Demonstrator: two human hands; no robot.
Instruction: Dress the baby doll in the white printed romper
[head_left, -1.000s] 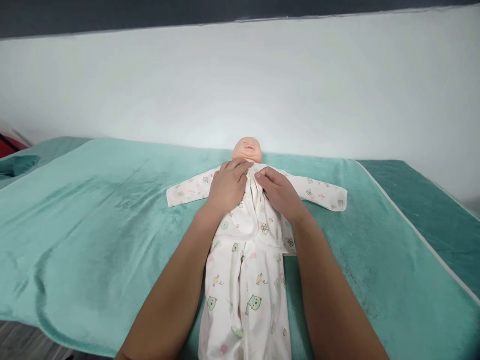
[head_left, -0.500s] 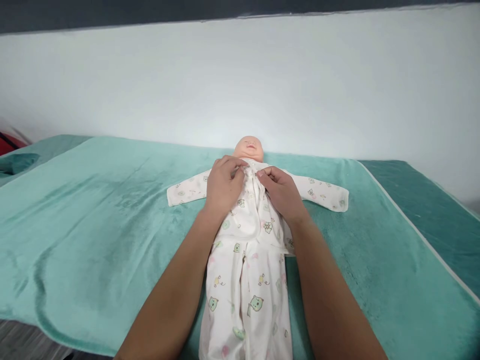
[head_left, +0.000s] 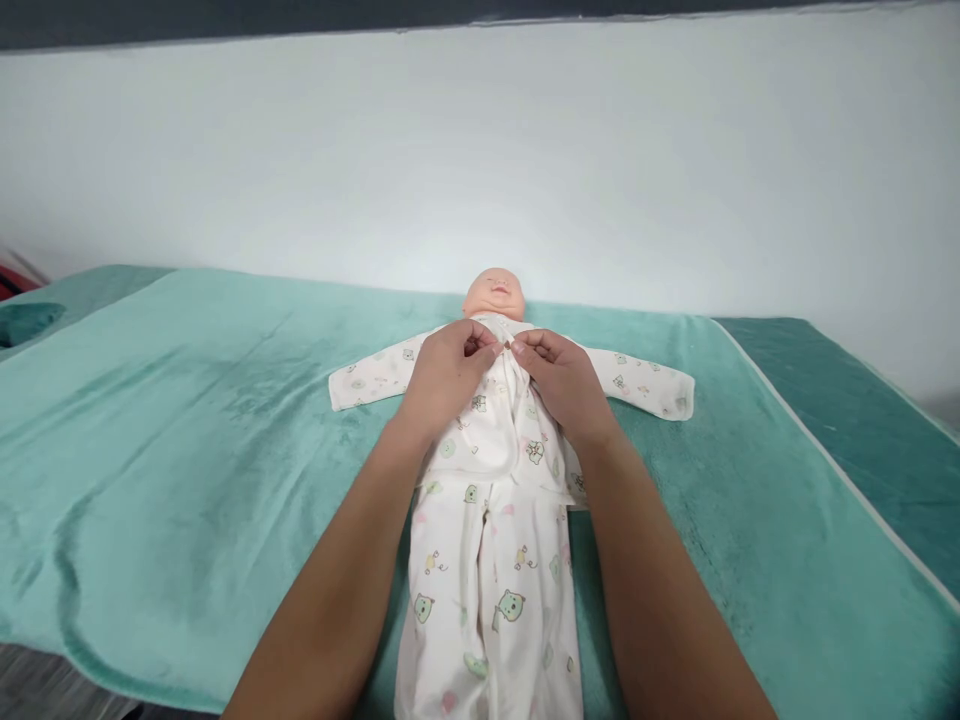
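Note:
A baby doll (head_left: 495,294) lies on its back, head toward the wall. It wears a white printed baby jacket (head_left: 487,430) with both sleeves spread sideways, and matching pants (head_left: 487,600). My left hand (head_left: 456,365) pinches the jacket's front edge just below the doll's neck, thumb and index finger together. Close beside it, my right hand (head_left: 556,370) pinches the other side of the same front opening. The two sets of fingertips nearly meet at the upper chest, where a tiny brownish spot shows between them. What the fastening there is, I cannot make out.
A teal plush blanket (head_left: 202,450) covers the surface under the doll, with a darker teal cover (head_left: 840,400) showing at the right. Behind stands a white wall (head_left: 480,150). Something red (head_left: 13,283) shows at the far left edge, and dark flooring (head_left: 45,685) at the lower left.
My left fingertips have come right and slightly down, closing in on the right ones at the upper chest. My right hand has barely moved. The view has shifted slightly.

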